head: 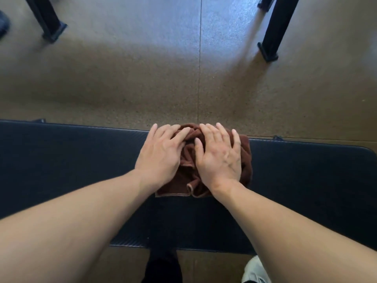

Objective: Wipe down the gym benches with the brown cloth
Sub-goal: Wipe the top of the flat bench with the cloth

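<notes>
A dark padded gym bench runs across the view from left to right. On its far edge lies the crumpled brown cloth. My left hand rests flat on the cloth's left part, fingers spread. My right hand presses flat on its right part, fingers spread toward the bench's far edge. Both palms cover most of the cloth; its hemmed near corner shows between my wrists.
Speckled tan floor lies beyond the bench. Black metal legs of other equipment stand at the far left and far right. A white shoe and a dark trouser leg show below the bench's near edge.
</notes>
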